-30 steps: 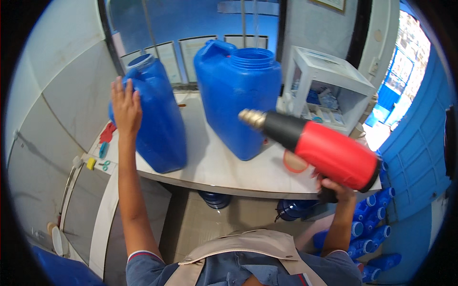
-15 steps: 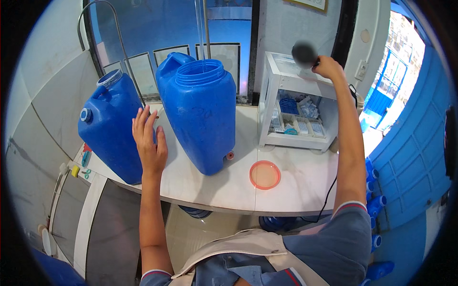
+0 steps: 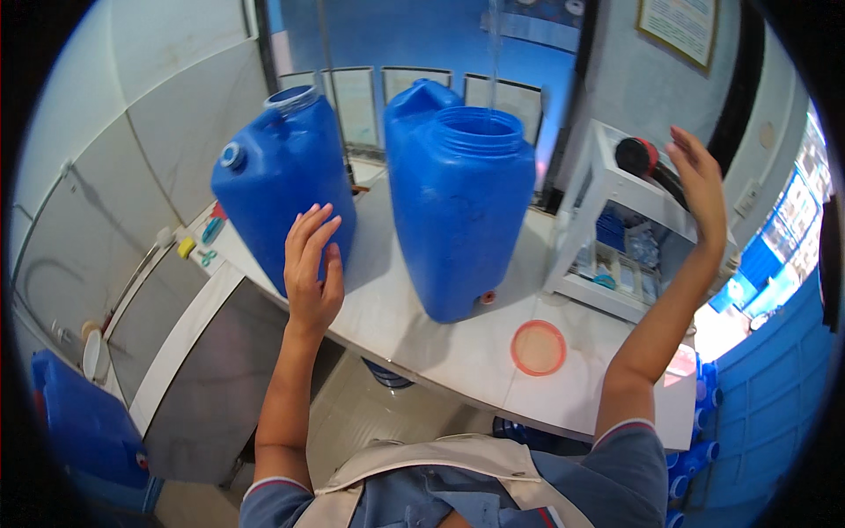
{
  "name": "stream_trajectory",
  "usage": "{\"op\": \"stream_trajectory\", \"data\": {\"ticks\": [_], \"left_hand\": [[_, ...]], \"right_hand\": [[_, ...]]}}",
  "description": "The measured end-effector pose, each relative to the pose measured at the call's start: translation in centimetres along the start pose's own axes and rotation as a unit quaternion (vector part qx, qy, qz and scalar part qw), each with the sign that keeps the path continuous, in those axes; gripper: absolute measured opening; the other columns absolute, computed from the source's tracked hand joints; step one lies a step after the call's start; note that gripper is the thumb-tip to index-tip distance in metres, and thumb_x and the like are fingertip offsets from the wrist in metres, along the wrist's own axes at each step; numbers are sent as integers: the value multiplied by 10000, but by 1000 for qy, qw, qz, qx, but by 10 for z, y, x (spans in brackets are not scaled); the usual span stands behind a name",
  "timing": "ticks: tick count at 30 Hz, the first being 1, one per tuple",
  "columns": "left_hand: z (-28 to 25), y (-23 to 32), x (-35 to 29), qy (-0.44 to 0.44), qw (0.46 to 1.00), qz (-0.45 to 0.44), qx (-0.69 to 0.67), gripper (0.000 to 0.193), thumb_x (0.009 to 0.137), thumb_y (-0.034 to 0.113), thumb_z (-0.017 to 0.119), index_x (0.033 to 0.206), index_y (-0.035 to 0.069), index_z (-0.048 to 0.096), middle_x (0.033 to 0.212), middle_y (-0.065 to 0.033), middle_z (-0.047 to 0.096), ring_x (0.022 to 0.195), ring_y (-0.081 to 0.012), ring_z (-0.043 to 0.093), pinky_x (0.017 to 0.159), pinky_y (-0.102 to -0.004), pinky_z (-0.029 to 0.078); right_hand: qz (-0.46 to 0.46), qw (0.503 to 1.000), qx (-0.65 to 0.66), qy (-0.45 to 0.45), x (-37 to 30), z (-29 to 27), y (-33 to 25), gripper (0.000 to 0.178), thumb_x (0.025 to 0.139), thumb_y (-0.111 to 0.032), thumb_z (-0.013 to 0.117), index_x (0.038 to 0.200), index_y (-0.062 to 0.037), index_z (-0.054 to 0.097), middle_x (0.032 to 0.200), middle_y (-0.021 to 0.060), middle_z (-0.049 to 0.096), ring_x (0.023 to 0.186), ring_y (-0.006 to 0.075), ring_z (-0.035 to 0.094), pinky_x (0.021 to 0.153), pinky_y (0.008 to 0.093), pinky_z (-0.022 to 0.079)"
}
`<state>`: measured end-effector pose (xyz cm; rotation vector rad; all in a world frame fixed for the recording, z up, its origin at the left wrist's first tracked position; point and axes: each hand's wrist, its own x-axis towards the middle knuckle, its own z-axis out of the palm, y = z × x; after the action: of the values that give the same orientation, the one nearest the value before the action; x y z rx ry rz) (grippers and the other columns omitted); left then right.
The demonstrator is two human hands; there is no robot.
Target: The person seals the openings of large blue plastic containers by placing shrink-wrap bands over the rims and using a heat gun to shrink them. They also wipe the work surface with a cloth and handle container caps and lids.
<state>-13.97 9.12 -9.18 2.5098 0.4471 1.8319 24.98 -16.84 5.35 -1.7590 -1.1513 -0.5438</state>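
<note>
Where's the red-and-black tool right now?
In the head view, the red-and-black tool is at upper right, on top of the white cabinet, just left of the right hand; whether they touch is unclear.

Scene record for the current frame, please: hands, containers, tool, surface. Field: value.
left_hand: left hand open, overlapping the left jug in view; contact unclear
right_hand: right hand open, beside the tool; contact unclear
left_jug: tall blue plastic jug, upright, small spout capped
right_jug: second tall blue plastic jug, upright, wide mouth uncapped
tool: red-and-black heat gun, on the cabinet top
cabinet: white open-fronted cabinet, small packets inside
disc: flat round coral-rimmed disc, right of both jugs
surface: white marbled counter
</note>
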Motion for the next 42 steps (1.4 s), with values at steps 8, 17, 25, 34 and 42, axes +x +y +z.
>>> {"op": "stream_trajectory", "data": {"ticks": [8, 17, 25, 34, 42], "left_hand": [[-92, -105, 5, 228, 966, -62, -105, 322, 829, -39, 424, 1128, -42, 542, 1125, -169, 585, 1089, -254, 543, 983, -370, 380], [-133, -312, -121, 89, 719, -551, -415, 339, 870, 277, 526, 1140, 73, 518, 1066, -59, 578, 1006, -180, 531, 902, -373, 413], [-71, -321, -189, -40, 463, -761, -452, 535, 883, 339, 466, 1304, 33, 346, 1317, -149, 370, 1171, -280, 379, 960, -455, 343], [-28, -343, -252, -155, 317, -794, -495, 536, 913, 483, 306, 1053, -10, 462, 1025, -203, 558, 876, -310, 578, 769, -437, 487], [-56, -289, -227, -204, 385, -722, -538, 599, 939, 506, 243, 1276, 45, 428, 1266, -115, 510, 1106, -257, 533, 872, -375, 488]], "right_hand": [[-32, 844, 433, -315, -48, 234, -246, 386, 919, -309, 500, 1079, 35, 566, 1047, 154, 609, 965, 199, 604, 868, 309, 485], [127, 878, 152, -436, 71, 466, -378, 493, 751, -454, 658, 944, -3, 609, 962, 154, 614, 806, 221, 606, 706, 334, 502], [63, 873, -196, -443, 99, 518, -369, 330, 682, -198, 571, 941, -24, 680, 919, 146, 667, 795, 258, 634, 741, 402, 474], [47, 815, -298, -495, 81, 499, -392, 373, 780, -224, 460, 1076, -72, 629, 1136, 167, 603, 1026, 285, 580, 909, 447, 409], [118, 822, -252, -497, 38, 480, -422, 376, 747, -262, 516, 1066, -111, 644, 1133, 111, 619, 999, 247, 589, 861, 438, 422]]}}
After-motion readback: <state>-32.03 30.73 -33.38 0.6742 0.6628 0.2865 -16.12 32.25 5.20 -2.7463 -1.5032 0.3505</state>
